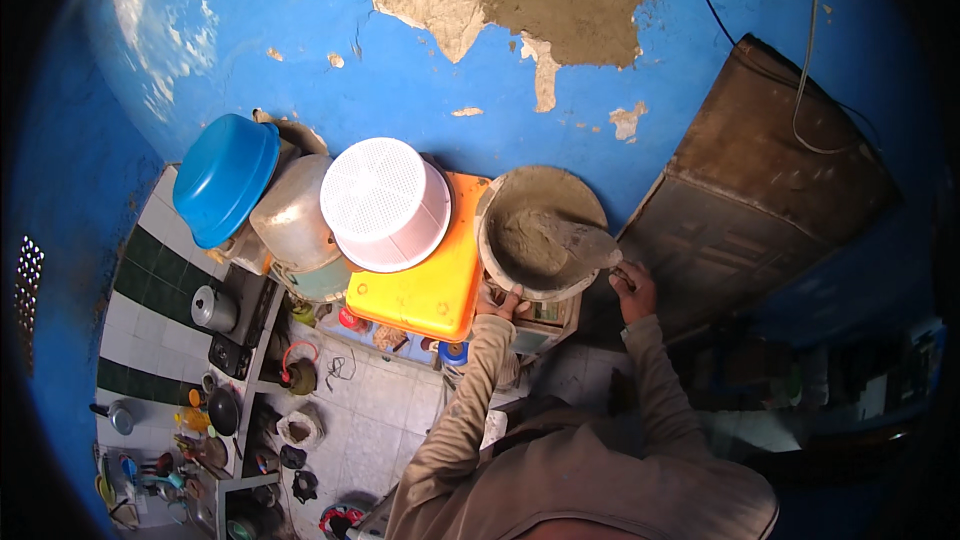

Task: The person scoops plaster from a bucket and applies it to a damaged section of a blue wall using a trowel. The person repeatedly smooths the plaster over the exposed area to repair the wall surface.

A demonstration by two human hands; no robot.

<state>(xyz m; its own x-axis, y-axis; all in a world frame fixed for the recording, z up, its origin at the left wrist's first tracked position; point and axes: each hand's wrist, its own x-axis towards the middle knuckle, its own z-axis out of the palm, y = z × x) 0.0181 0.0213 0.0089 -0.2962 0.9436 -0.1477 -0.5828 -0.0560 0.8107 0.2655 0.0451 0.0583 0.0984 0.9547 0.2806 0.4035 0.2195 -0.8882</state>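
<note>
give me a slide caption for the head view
Left hand steadies a mortar pan; right hand works a trowel in it.

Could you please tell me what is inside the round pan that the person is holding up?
Inside the round pan lies grey wet mortar, with a trowel blade resting on it. The left hand supports the pan's lower edge. The mortar covers the pan's bottom.
</note>
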